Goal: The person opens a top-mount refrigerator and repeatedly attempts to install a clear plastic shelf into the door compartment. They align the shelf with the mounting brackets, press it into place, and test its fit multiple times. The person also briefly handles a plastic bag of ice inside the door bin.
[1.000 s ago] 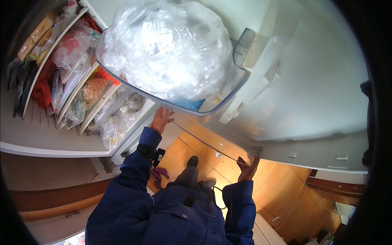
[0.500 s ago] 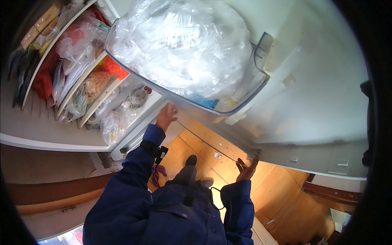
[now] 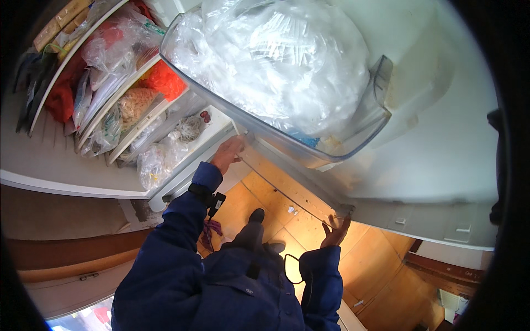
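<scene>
A clear panel, perhaps a see-through shelf or bin, spans the gap between my hands, low beside the open fridge door. Its thin edge curves from one hand to the other, and the floor shows through it. My left hand is closed on the panel's left end, near the fridge body. At the other end, close to the door's lower corner, my right hand grips it with fingers bent. Above it, a clear door bin holds a large bulging bundle of clear plastic bags.
To the left, fridge shelves carry bagged food, with red bags among it. A white fridge wall edge runs beside my left forearm. Orange tiles cover the floor. Brown wooden furniture stands at the lower right.
The door bin and its bundle now appear farther right and slightly lower, as the view has shifted. Both hands keep their hold on the clear panel, nearly in place.
</scene>
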{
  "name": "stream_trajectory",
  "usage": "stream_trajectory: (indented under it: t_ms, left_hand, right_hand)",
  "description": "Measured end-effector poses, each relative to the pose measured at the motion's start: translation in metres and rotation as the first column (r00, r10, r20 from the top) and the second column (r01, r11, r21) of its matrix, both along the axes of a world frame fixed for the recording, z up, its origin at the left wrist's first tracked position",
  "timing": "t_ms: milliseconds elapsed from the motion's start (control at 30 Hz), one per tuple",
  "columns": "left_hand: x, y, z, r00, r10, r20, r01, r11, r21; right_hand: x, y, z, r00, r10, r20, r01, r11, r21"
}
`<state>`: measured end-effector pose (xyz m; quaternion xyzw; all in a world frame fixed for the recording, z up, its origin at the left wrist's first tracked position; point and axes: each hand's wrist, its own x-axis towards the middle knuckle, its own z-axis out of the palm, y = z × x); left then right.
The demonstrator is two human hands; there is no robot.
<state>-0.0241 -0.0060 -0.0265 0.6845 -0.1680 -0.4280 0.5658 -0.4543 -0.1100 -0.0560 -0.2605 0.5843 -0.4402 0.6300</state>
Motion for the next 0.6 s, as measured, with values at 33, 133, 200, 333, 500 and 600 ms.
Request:
stream_trajectory:
  t_ms: [33,133,200,333,500,600]
  left_hand:
    - [0.001,0.000,0.002,0.999,0.009,-0.035,-0.008,1.000,0.009]
    - [0.002,-0.001,0.004,0.999,0.000,0.039,-0.001,0.999,0.034]
    - [0.003,-0.001,0.004,0.997,-0.046,0.065,0.044,0.999,0.027]
    - [0.003,0.005,0.007,0.999,-0.053,0.005,0.054,0.998,-0.033]
    - [0.007,0.000,0.020,0.998,-0.069,0.006,0.069,0.997,0.046]
    - [0.002,-0.004,0.021,0.997,-0.066,0.046,0.063,0.996,0.065]
  right_hand:
    - [-0.001,-0.001,0.000,1.000,0.001,0.017,-0.001,1.000,-0.006]
    - [-0.002,-0.005,0.000,1.000,0.019,0.009,-0.018,0.999,-0.028]
    - [0.000,-0.007,0.002,1.000,0.025,0.005,-0.025,0.999,-0.046]
    - [0.001,-0.006,0.006,0.999,-0.002,0.047,0.003,1.000,-0.025]
    - [-0.004,-0.013,0.002,0.993,-0.005,0.117,0.006,1.000,-0.010]
    - [-0.008,-0.017,-0.001,0.991,0.024,0.135,-0.021,1.000,-0.022]
